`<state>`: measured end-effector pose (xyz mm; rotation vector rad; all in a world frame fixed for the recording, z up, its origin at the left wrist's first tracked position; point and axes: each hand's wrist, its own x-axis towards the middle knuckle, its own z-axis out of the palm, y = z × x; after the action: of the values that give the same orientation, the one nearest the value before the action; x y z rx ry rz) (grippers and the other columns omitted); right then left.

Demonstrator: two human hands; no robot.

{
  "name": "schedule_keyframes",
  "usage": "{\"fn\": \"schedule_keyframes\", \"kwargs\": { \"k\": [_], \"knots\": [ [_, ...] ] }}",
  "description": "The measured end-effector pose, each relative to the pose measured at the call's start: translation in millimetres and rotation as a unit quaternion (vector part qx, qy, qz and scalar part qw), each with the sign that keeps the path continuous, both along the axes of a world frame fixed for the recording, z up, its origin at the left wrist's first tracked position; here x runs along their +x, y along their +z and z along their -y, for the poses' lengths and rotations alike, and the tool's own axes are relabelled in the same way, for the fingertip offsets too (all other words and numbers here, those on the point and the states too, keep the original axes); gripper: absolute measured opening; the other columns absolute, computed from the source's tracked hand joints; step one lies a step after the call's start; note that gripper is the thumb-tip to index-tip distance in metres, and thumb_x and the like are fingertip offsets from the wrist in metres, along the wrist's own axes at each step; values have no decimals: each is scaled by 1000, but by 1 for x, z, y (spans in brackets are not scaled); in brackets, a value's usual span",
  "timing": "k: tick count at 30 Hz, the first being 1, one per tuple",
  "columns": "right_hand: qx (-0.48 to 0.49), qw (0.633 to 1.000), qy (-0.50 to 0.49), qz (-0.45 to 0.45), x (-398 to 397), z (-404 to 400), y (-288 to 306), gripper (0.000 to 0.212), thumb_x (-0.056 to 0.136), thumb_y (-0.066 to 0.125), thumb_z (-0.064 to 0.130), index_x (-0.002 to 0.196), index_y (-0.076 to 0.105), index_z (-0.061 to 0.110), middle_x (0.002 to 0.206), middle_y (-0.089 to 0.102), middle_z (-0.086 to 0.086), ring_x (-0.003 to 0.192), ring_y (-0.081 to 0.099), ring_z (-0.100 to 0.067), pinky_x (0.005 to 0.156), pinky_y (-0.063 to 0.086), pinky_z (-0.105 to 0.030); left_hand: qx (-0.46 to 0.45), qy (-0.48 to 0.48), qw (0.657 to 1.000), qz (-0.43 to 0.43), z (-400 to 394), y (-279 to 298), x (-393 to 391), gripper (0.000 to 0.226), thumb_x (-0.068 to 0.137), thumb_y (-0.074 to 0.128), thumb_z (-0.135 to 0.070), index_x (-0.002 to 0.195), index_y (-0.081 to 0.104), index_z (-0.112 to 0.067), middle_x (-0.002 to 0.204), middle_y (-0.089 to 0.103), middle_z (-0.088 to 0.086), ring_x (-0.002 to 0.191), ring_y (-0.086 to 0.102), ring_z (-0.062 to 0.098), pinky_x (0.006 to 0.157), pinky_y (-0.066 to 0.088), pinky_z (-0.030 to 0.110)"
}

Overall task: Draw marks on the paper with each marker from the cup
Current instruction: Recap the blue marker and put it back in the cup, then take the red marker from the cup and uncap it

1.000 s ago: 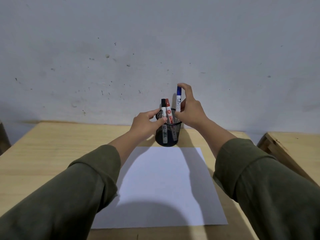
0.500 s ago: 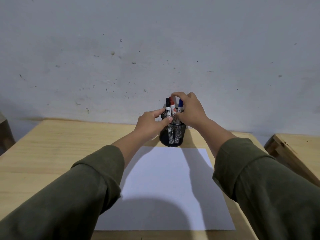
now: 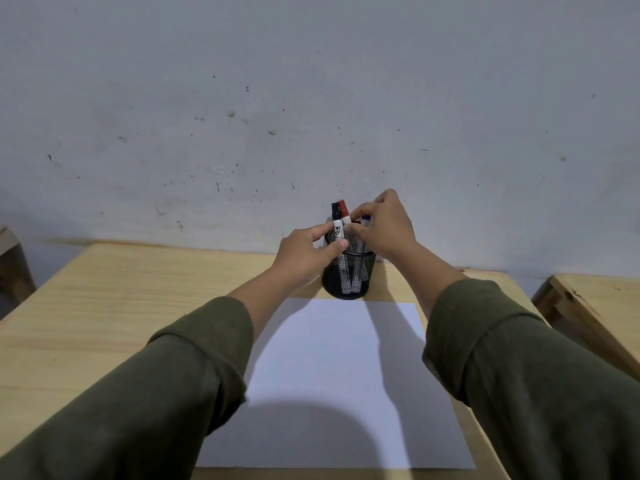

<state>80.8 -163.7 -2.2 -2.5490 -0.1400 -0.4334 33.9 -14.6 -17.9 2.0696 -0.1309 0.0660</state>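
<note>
Here the left hand (image 3: 304,252) grips the black mesh cup (image 3: 349,274) from its left side, thumb and forefinger curled around the rim, the thumb lying across the front of the rim just below the black-capped marker (image 3: 336,223). The right hand (image 3: 382,226) comes in from the other side, above the cup's mouth; its thumb and fingertips (image 3: 356,213) are drawn close together in a pinch right beside the red-capped marker (image 3: 344,212), and they seem to close on that marker's barrel, though the exact contact is hidden by the fingers. Behind that pinch, tucked under the right palm, a bit of the blue-capped marker (image 3: 365,220) shows. All three markers stand upright in the cup, the black and red caps rising between the two hands.

Below the grip, toward the person, the white sheet of paper (image 3: 339,375) lies flat on the wooden table (image 3: 104,306), its far edge just short of the cup's base. No marks are visible on it. Both forearms, in dark green sleeves (image 3: 166,393), reach over the paper's sides.
</note>
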Motion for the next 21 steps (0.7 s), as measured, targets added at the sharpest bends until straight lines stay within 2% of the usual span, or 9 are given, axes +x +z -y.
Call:
{"fn": "schedule_keyframes", "kwargs": {
  "k": [5,9,11,14,17,19,21],
  "knots": [
    [94,996,-11,-8,0,-2,1,23,74,77,29,89,71,12,100,36,-1,90,47,-13,74,41,-28,-5,-3,1000,-5,0,1,-1,50,83,64,-36,131,52,-29,140,52,-2,134,41,14,105,30,23],
    [196,981,3,-4,-7,-2,7,15,74,78,29,80,66,21,100,40,4,103,49,-16,80,37,-25,-11,1,1000,-7,1,0,-1,52,83,65,-37,132,51,-27,141,51,-2,135,40,14,111,30,29],
    [238,971,22,5,-10,-2,14,15,75,77,27,73,62,29,109,41,1,105,51,-16,85,39,-25,-8,2,1000,-8,1,0,-1,53,82,66,-38,132,51,-27,141,51,-2,134,41,14,112,31,31],
    [256,965,24,42,-13,0,32,11,78,73,29,84,68,20,115,50,-7,94,53,-14,80,41,-25,16,4,1000,-1,0,3,-2,54,82,65,-40,132,51,-27,140,52,0,135,41,17,112,31,33],
    [290,953,11,88,-20,2,58,10,83,67,29,86,63,21,100,59,1,81,54,-11,76,46,-27,26,13,999,18,-2,11,-6,54,82,64,-41,132,51,-25,140,52,0,134,42,18,108,30,29],
    [337,935,13,112,-29,1,75,7,86,64,26,83,58,24,88,63,6,80,58,-8,77,46,-27,7,30,999,34,-3,21,-10,50,84,62,-41,130,53,-23,137,54,0,132,44,17,106,31,28],
    [368,921,25,125,-41,-1,89,10,88,60,25,81,53,28,89,69,3,83,62,-11,76,46,-25,-22,45,997,58,-5,35,-17,43,87,59,-39,126,57,-22,132,58,-1,126,49,13,100,34,23]
  ]
}}
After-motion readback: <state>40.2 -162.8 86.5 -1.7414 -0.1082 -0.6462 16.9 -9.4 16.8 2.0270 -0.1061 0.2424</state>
